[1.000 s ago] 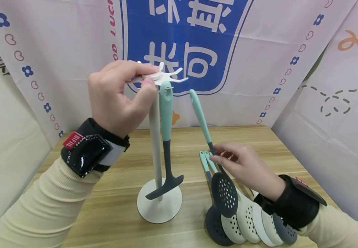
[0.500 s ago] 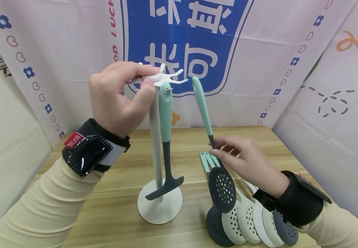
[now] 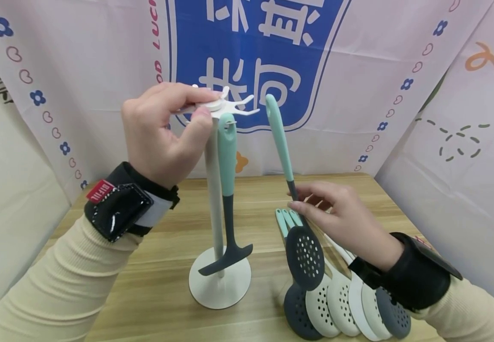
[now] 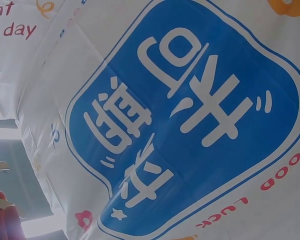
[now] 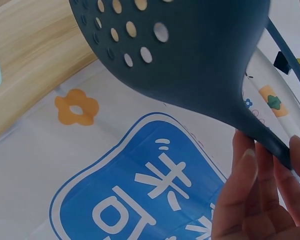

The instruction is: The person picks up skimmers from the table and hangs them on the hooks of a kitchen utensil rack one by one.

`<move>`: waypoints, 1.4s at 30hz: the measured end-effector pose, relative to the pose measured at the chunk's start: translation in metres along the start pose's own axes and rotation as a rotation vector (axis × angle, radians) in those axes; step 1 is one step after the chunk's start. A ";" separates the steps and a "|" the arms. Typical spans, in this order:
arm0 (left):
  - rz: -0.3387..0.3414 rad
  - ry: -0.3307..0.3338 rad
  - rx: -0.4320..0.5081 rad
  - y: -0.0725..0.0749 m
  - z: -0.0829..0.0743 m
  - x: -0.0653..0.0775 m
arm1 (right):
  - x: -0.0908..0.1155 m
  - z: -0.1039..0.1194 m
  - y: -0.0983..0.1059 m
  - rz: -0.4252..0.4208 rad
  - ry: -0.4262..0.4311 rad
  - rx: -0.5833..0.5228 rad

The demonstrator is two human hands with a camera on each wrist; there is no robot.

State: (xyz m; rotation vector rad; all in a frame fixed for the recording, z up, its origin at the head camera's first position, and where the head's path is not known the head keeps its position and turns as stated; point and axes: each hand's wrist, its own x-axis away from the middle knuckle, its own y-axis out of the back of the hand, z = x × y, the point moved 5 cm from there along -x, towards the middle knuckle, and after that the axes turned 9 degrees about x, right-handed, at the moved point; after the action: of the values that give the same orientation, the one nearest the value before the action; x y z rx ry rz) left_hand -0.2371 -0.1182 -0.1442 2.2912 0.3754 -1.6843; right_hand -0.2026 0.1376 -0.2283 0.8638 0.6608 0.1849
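My left hand (image 3: 161,135) grips the white hooked top (image 3: 231,108) of a utensil stand (image 3: 213,190) with thumb and fingers. From one hook hangs a utensil with a teal handle (image 3: 227,164) and a dark, curved head seen edge-on. Right of the stand, my right hand (image 3: 334,209) pinches the dark shaft of a skimmer (image 3: 305,259), its teal handle tilted up toward the hooks. In the right wrist view the perforated skimmer head (image 5: 190,60) spreads above the fingertips (image 5: 247,160). The left wrist view catches only a bit of the left fingers (image 4: 5,220) at its lower left.
Several more slotted and solid spoon heads (image 3: 343,308), dark and white, lie overlapping on the wooden table (image 3: 152,266) below my right hand. Their teal handles (image 3: 281,222) point away from me. A printed cloth (image 3: 332,118) hangs behind the table.
My right hand has raised the skimmer, its handle tip rising to about hook height. The left hand stays on the stand's top, and the hanging utensil has barely shifted.
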 end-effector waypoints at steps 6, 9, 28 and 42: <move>0.000 0.007 0.015 0.000 0.000 0.000 | -0.001 0.003 0.000 0.014 -0.017 0.010; -0.002 0.010 0.021 0.000 0.001 0.000 | -0.002 0.004 0.000 0.016 -0.022 0.015; -0.015 -0.003 0.015 -0.001 0.002 0.002 | -0.001 0.010 -0.002 0.003 0.004 0.000; -0.010 -0.001 0.010 0.000 0.006 0.002 | -0.003 0.015 -0.007 0.001 0.020 -0.032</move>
State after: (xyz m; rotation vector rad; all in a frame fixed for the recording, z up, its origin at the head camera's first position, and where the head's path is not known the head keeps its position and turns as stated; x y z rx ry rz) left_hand -0.2421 -0.1205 -0.1478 2.2999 0.3796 -1.6956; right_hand -0.1973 0.1221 -0.2256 0.8330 0.6745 0.2048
